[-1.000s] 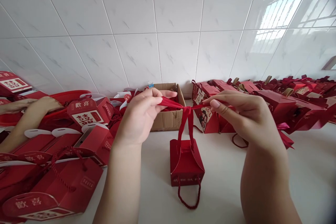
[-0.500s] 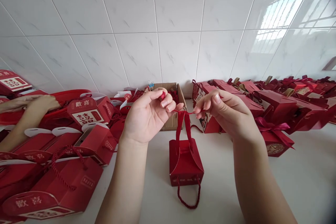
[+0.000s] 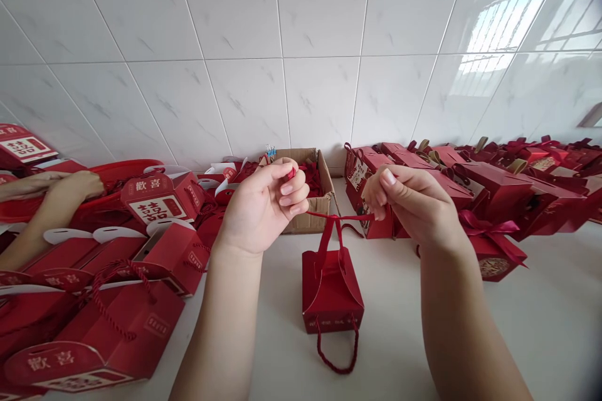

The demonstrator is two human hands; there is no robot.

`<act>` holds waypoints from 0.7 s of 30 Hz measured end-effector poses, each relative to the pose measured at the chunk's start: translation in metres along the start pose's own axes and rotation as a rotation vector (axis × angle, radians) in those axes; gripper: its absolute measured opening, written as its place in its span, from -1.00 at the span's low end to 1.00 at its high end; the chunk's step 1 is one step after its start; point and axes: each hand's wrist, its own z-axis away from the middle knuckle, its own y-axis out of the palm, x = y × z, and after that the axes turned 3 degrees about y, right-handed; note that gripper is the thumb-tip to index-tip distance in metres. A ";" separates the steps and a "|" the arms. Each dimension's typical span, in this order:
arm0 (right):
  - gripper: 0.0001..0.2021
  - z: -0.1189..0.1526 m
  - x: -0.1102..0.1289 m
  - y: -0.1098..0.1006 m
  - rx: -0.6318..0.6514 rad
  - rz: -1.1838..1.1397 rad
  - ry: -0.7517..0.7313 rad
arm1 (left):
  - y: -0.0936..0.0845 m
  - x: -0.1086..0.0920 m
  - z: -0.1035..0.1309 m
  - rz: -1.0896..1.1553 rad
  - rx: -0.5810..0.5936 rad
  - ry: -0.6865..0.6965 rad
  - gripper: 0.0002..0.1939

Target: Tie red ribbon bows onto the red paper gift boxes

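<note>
A small red gift box [image 3: 333,288] stands on the white table in front of me, its twisted cord handle [image 3: 337,368] hanging down the near side. From its top a red ribbon [image 3: 324,241] rises in two strands that meet above the box. My left hand [image 3: 263,207] is closed on one end of the ribbon, a bit of red showing between thumb and forefinger. My right hand [image 3: 414,200] is closed round the other end, fingers curled. Between the hands the ribbon runs nearly straight, crossing just above the box.
A cardboard box [image 3: 324,182] with red pieces inside stands against the tiled wall. Finished-looking red boxes [image 3: 508,194] line the right; one has a bow [image 3: 489,225]. More red boxes [image 3: 117,319] crowd the left, where another person's hands [image 3: 70,191] reach into a red basin [image 3: 129,169].
My hands have moved apart, the right one a little to the right, and the ribbon between them is longer and sits lower. The crossing point has dropped nearer the box.
</note>
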 end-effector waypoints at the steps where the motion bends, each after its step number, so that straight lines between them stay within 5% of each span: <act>1: -0.66 0.000 -0.001 -0.001 -0.006 0.004 -0.007 | 0.000 0.001 0.000 -0.043 -0.007 0.000 -0.73; 12: -0.67 0.008 -0.008 -0.002 0.063 -0.373 0.077 | 0.010 0.004 0.005 -0.271 -0.201 0.106 -0.74; 21: -0.68 0.038 -0.009 -0.007 -0.021 -0.378 0.157 | 0.001 0.016 0.020 -0.316 -0.372 0.242 -0.79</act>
